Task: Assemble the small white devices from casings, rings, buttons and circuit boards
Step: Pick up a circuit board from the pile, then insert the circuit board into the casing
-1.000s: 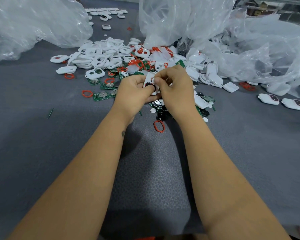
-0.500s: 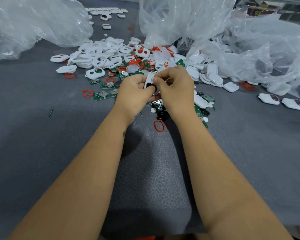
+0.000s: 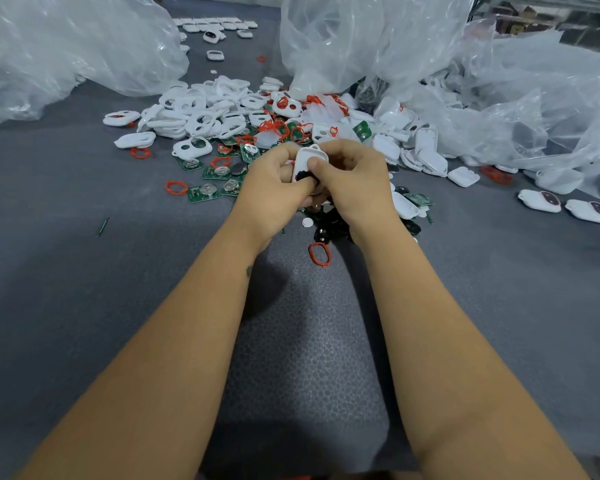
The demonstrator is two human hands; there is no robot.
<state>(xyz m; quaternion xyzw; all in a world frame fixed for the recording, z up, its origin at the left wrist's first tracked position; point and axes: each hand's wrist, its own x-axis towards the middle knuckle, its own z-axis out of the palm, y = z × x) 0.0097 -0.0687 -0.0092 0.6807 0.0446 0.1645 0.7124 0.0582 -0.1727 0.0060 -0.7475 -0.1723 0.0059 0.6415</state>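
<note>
3 clear plastic bags (image 3: pixel 66 46) slump along the far side of the grey table (image 3: pixel 84 289). Before them spreads a heap of white casings (image 3: pixel 201 112). Nearer, left hand (image 3: pixel 274 188) and right hand (image 3: pixel 355 181) both pinch 1 white casing (image 3: pixel 307 161), fingers curled around it.

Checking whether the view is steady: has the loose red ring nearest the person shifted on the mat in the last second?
No. The red ring lies where it was, just short of the black buttons.

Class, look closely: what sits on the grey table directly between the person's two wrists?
In the head view, a red ring lies on the table between the wrists, with black buttons just beyond it.
</note>
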